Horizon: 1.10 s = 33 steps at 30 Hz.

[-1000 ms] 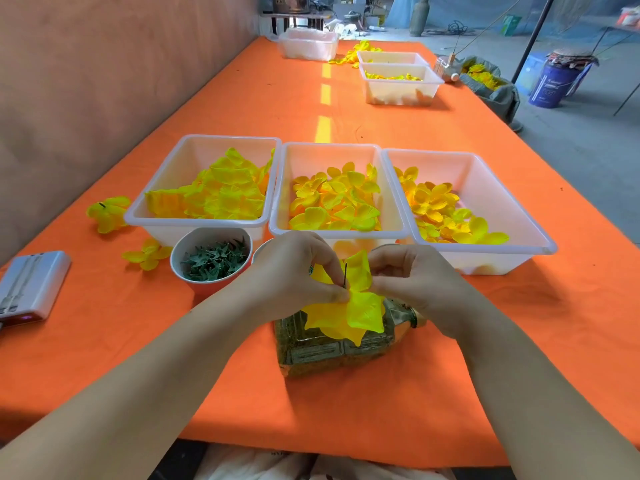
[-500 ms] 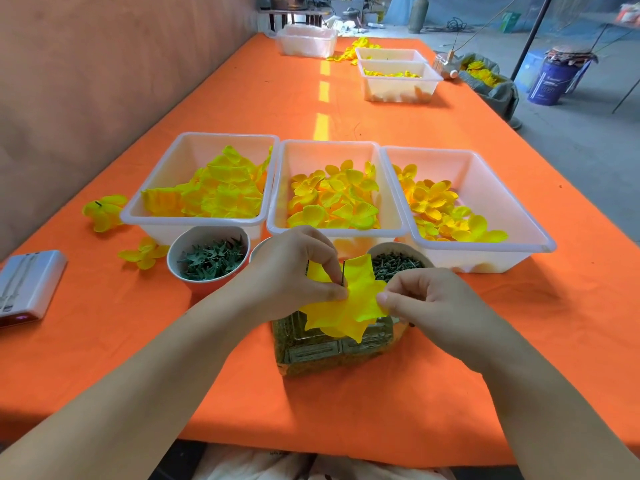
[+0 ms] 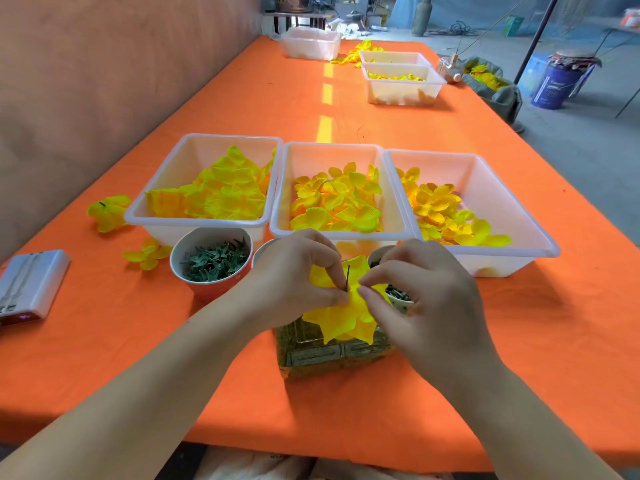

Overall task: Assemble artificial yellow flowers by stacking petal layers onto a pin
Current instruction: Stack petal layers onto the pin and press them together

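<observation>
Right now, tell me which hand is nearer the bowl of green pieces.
Left. The left hand is just right of the bowl of green pieces, gripping the yellow petal layer; the right hand is beyond the petal layer, farther from the bowl.

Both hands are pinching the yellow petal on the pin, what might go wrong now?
The pin pokes up bare between the left hand and right hand, so a slip may prick. Hard pulling might tear the petal layer. The right hand hangs over a small bowl and might knock it.
</observation>
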Motion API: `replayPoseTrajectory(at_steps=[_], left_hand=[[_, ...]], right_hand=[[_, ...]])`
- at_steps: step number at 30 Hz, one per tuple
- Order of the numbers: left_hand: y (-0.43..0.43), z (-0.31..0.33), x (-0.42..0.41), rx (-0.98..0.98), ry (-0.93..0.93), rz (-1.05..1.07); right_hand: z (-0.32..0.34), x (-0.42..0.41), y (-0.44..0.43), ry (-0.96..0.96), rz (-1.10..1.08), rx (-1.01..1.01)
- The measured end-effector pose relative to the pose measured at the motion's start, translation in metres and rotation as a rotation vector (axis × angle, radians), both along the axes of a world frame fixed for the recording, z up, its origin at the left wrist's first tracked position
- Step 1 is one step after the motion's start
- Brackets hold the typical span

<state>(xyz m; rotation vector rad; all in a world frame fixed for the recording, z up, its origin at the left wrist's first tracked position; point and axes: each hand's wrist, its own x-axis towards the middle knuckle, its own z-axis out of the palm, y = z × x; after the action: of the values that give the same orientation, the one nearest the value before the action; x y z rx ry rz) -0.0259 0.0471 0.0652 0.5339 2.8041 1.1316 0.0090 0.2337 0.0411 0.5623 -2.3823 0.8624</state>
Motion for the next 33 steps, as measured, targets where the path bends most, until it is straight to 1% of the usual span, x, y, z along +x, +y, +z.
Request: replayPoseTrajectory(at_steps=[2,4,8,9,14,19,21,23,24,25,26,28,29,30,31,33], left_hand=[[0.000,0.000,0.000,-0.003,0.002,-0.008],[-0.001,0.000,-0.001,-0.005,0.006,-0.004],[-0.004,-0.002,-0.003,0.031,0.014,0.025],[-0.005,-0.002,-0.003,0.039,0.013,0.025],[-0.007,-0.005,-0.005,0.039,0.027,0.012],[-0.020,-0.009,-0.010,0.063,0.002,-0.073],[-0.027,-0.008,-0.011,0.111,-0.050,-0.123],[-0.036,-0.004,-0.020,0.188,-0.141,-0.156],[-0.043,0.000,-0.028,0.238,-0.166,-0.138],[-0.050,0.002,-0.040,0.277,-0.145,-0.076],[-0.060,0.003,-0.056,0.270,-0.068,0.031],[-0.082,0.003,-0.097,0.079,0.187,0.296],[-0.095,0.001,-0.118,-0.037,0.278,0.407],[-0.108,-0.001,-0.138,-0.143,0.311,0.487],[-0.119,-0.005,-0.155,-0.237,0.280,0.529],[-0.131,-0.016,-0.181,-0.405,0.101,0.520]], right_hand=[[0.001,-0.002,-0.007,-0.076,0.041,-0.009],[-0.001,-0.005,-0.014,-0.179,0.071,-0.090],[-0.007,-0.009,-0.020,-0.283,-0.012,-0.313],[-0.008,-0.009,-0.020,-0.297,-0.023,-0.341],[-0.001,-0.015,-0.018,-0.360,0.047,-0.213],[-0.002,-0.020,-0.016,-0.359,0.056,-0.112],[-0.002,-0.021,-0.014,-0.380,0.065,-0.113],[-0.002,-0.022,-0.013,-0.404,0.075,-0.117],[-0.002,-0.023,-0.013,-0.417,0.079,-0.124],[-0.001,-0.023,-0.013,-0.432,0.081,-0.127],[-0.001,-0.023,-0.013,-0.444,0.084,-0.125],[-0.001,-0.023,-0.013,-0.458,0.089,-0.121],[0.000,-0.023,-0.013,-0.463,0.092,-0.122],[0.000,-0.023,-0.013,-0.463,0.094,-0.119],[0.001,-0.023,-0.013,-0.459,0.095,-0.111],[0.001,-0.022,-0.014,-0.453,0.092,-0.102]])
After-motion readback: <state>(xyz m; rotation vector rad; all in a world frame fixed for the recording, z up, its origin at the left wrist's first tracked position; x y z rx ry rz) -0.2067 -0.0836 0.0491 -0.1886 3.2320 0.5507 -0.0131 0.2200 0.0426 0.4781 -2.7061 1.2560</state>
